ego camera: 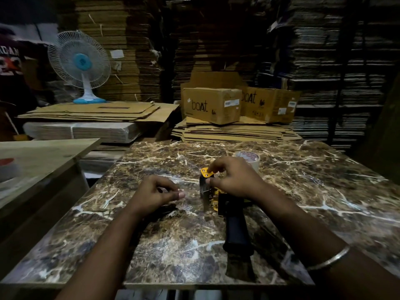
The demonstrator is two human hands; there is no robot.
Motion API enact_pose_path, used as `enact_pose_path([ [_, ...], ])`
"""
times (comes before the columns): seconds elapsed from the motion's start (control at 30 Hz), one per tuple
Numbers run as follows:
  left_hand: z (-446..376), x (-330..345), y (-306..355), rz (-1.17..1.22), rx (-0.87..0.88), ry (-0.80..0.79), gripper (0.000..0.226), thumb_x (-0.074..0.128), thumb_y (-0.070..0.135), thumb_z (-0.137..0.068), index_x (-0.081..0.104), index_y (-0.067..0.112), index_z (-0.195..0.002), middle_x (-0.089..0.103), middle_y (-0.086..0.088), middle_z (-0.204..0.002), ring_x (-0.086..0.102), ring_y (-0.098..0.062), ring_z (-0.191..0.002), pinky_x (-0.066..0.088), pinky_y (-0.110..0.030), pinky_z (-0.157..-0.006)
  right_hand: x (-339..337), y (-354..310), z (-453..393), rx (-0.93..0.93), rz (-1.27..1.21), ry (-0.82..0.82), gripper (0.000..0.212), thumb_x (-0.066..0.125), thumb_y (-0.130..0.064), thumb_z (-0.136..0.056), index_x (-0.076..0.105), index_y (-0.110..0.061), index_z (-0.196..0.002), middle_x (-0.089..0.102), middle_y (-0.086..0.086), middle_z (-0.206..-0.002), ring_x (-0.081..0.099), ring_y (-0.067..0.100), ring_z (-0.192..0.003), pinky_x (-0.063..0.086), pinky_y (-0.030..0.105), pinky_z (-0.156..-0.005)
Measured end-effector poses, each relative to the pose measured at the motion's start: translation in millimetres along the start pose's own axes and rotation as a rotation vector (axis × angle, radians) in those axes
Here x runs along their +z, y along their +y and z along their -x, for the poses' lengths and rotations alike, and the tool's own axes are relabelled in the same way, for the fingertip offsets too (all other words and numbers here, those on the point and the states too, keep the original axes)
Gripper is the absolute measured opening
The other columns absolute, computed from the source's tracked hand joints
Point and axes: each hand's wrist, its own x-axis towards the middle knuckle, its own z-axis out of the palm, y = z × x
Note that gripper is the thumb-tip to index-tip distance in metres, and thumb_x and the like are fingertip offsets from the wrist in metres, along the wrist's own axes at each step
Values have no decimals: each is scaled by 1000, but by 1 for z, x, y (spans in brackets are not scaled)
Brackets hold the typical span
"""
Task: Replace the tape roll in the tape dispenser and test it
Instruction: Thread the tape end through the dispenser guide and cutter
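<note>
Head view: my right hand [234,178] pinches the tape dispenser [211,191], left fingers [180,194] nipping clear tape; it may tear on the blade.

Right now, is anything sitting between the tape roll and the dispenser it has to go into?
Only the right hand. It rests on the head of the tape dispenser, and the tape roll stands just behind that hand on the marble table. No other object lies between them. The left hand is off to the side.
</note>
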Motion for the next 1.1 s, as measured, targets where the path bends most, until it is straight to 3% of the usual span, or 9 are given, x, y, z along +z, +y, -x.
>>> enact_pose_path([
  [0.07, 1, 0, 3, -36, 20, -7, 11, 88, 16, -70, 79, 10, -71, 73, -4, -69, 70, -31, -71, 56, -64, -71, 4, 1, -5, 27, -11, -8, 14, 67, -30, -77, 75, -31, -89, 73, -11, -89, 66, 12, -86, 57, 41, -83],
  [0.27, 4, 5, 6, -18, 45, 13, 8, 87, 14, -71, 80, 18, -70, 76, -1, -78, 74, -29, -78, 61, -54, -72, -11, 6, -7, 98, 140, -8, 27, 61, -11, -75, 76, -30, -87, 68, -12, -82, 64, 18, -88, 48, 40, -94],
  [0.37, 3, 7, 8, -122, 160, -15, 11, 85, 13, -73, 81, 22, -76, 78, 7, -82, 73, -7, -79, 55, -18, -71, -8, 10, -2, 116, 81, -44, 36, 55, -11, -75, 78, -34, -90, 69, -11, -97, 59, 18, -101, 36, 49, -105],
  [0.43, 1, 6, 9, -182, 220, -14, 14, 85, 14, -73, 80, 26, -78, 78, 13, -81, 71, -1, -80, 47, -6, -69, -3, 12, -1, 97, 93, -52, 40, 51, -12, -78, 78, -36, -93, 64, -10, -111, 53, 18, -110, 25, 54, -103],
  [0.6, -3, -2, 0, -239, 234, -2, 13, 86, 21, -72, 81, 27, -82, 79, 13, -83, 73, -1, -82, 52, -16, -74, -1, 16, 1, 119, 185, -17, 14, 58, -23, -77, 67, -27, -68, 53, -11, -87, 52, 19, -98, 23, 51, -101],
  [0.7, -2, -6, 2, -186, 204, 68, 24, 84, 19, -74, 80, 19, -98, 79, 9, -94, 73, -2, -91, 57, -25, -81, 0, 17, 3, 110, 184, 8, 17, 58, -24, -78, 59, -26, -62, 48, -13, -77, 52, 16, -91, 26, 49, -101],
  [0.9, -6, -19, 4, 177, 276, 341, 25, 61, -3, -90, 70, 1, -113, 79, 7, -94, 76, -14, -88, 58, -19, -68, -7, 14, 9, 92, 172, 36, 13, 62, -27, -79, 74, -31, -82, 54, -17, -78, 55, 14, -94, 21, 54, -112],
  [1.03, -7, -7, 1, 53, 246, 249, 17, 64, -1, -89, 75, 0, -102, 78, -6, -96, 74, -23, -91, 54, -15, -66, -8, 11, 12, 98, 166, 47, 20, 62, -22, -77, 75, -32, -87, 56, -19, -74, 55, 13, -93, 23, 52, -111],
  [1.1, -10, 4, 2, 31, 234, 221, 15, 71, 12, -84, 78, 12, -97, 78, -5, -96, 74, -19, -93, 55, -21, -72, -9, 12, 12, 99, 144, 77, 25, 61, -23, -75, 72, -36, -94, 64, -16, -76, 59, 13, -91, 31, 45, -106],
])
